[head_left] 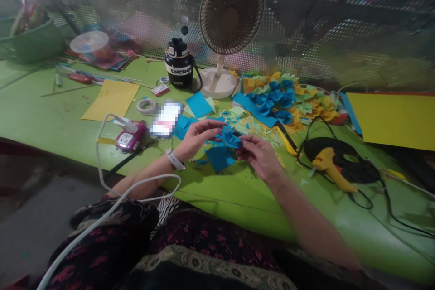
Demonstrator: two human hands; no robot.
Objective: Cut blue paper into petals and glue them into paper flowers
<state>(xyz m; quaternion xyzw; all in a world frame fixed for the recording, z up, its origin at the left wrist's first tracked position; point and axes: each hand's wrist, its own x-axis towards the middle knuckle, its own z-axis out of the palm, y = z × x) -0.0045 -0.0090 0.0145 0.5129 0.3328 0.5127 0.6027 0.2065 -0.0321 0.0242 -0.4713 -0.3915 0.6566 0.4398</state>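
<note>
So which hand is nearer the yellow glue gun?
Right. The right hand sits left of the yellow glue gun; the left hand is farther left, across the folded blue paper.

One legible marking found. The black cylindrical plastic jug (179, 69) with a white band stands on the green tabletop (50, 113), beyond the left hand (195, 138) and slightly to its left. Black capitals on the band read "ENERG"; the rest curves out of sight. The small red-and-white card (160, 90) lies just in front of the jug, nearer that hand. Its print is too small to read.
</note>
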